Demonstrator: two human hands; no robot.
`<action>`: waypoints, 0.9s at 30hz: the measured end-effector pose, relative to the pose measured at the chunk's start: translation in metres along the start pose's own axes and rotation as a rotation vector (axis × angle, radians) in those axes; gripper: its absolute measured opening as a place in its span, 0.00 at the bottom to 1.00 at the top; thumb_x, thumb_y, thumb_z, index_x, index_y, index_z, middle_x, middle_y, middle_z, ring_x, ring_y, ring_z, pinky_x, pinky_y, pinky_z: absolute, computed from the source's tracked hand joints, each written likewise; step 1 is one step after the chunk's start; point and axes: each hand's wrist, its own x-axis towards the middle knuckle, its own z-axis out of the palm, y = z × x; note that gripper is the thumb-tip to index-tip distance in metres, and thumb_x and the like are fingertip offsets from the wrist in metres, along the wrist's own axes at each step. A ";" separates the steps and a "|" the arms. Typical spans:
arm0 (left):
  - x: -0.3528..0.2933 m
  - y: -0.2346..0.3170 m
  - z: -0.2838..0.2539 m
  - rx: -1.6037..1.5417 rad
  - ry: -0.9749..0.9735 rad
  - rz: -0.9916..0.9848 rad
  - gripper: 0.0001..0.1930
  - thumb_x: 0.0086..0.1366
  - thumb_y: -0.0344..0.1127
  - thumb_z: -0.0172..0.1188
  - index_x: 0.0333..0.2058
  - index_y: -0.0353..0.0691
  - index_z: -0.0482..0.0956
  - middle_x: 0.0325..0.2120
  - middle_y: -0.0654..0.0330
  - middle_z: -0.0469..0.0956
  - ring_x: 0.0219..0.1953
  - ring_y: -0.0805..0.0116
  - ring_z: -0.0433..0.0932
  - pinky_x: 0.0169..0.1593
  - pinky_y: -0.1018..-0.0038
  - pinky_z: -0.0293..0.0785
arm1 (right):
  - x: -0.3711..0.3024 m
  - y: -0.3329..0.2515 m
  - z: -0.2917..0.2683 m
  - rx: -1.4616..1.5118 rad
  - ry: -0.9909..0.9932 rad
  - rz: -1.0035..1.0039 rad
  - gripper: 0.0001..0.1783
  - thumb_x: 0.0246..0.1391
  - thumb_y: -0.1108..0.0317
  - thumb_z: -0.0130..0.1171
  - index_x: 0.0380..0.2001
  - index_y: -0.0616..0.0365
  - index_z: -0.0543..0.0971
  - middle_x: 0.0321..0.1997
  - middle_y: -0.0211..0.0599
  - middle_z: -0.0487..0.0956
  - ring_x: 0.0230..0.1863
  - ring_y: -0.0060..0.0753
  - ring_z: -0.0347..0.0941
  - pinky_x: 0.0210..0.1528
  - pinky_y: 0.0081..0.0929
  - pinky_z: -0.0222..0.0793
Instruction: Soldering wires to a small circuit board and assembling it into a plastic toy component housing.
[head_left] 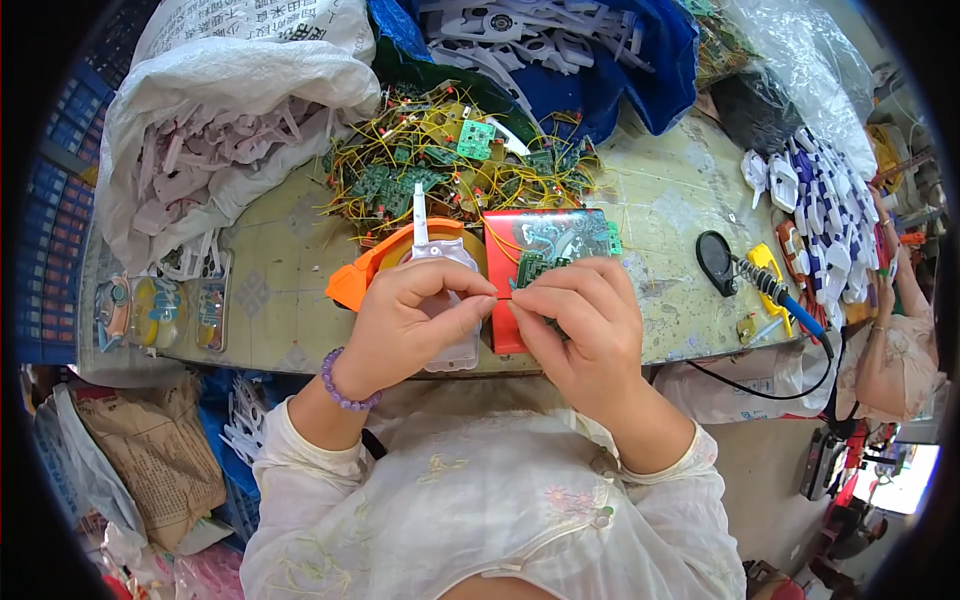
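Over the front of the table, my left hand (pixel 425 310) and my right hand (pixel 590 320) meet fingertip to fingertip. Both are closed in a pinch on a thin dark wire (pixel 505 299) stretched across the small gap between them. A green circuit board (pixel 538 266) shows just behind my right fingers; whether that hand also holds it I cannot tell. Beneath my left hand lies a white plastic housing (pixel 455 355) with a long narrow stem, partly hidden. Under my right hand is a flat red box (pixel 505 335). An orange tape dispenser (pixel 358 283) sits behind my left hand.
Circuit boards with yellow wires (pixel 440 165) are heaped behind my hands. White plastic parts fill a sack (pixel 240 85) at left and a blue bag (pixel 670 75) at back. A soldering iron (pixel 800 305) rests at right, near purple-and-white parts (pixel 825 215). Another person's arm (pixel 880 345) is far right.
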 end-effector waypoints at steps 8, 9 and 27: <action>0.004 -0.003 0.004 0.139 0.010 0.188 0.06 0.53 0.24 0.64 0.31 0.35 0.81 0.27 0.61 0.78 0.32 0.71 0.75 0.37 0.76 0.70 | 0.002 0.004 -0.005 0.031 0.010 -0.047 0.12 0.40 0.73 0.67 0.32 0.54 0.81 0.34 0.31 0.78 0.38 0.40 0.71 0.41 0.35 0.65; 0.004 -0.004 0.004 0.140 0.009 0.188 0.06 0.53 0.24 0.64 0.31 0.35 0.81 0.27 0.61 0.78 0.32 0.71 0.75 0.37 0.76 0.70 | 0.001 0.006 -0.008 0.022 0.015 -0.018 0.12 0.40 0.73 0.67 0.33 0.53 0.81 0.34 0.30 0.78 0.38 0.40 0.71 0.42 0.35 0.65; -0.003 -0.002 0.007 0.111 0.048 0.099 0.07 0.52 0.27 0.66 0.31 0.39 0.81 0.28 0.61 0.80 0.32 0.68 0.76 0.42 0.72 0.68 | 0.000 0.003 -0.005 -0.082 -0.016 -0.160 0.13 0.35 0.72 0.61 0.31 0.56 0.79 0.37 0.30 0.76 0.40 0.36 0.70 0.43 0.37 0.64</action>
